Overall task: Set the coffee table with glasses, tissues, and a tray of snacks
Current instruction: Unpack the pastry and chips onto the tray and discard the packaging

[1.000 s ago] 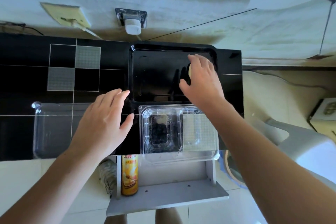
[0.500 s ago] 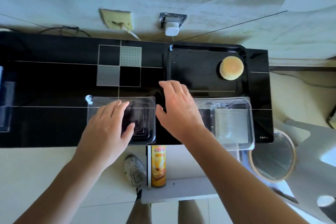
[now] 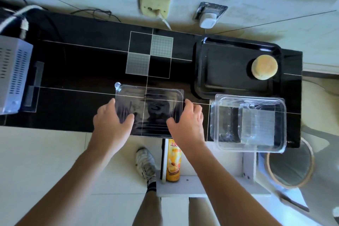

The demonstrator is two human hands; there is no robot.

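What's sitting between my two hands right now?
In the head view, a clear plastic lid on the black table, gripped by left hand and right hand.

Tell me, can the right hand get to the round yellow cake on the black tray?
Probably yes. The right hand grips the clear plastic lid now, but nothing stands between it and the round yellow cake, which lies uncovered on the black tray.
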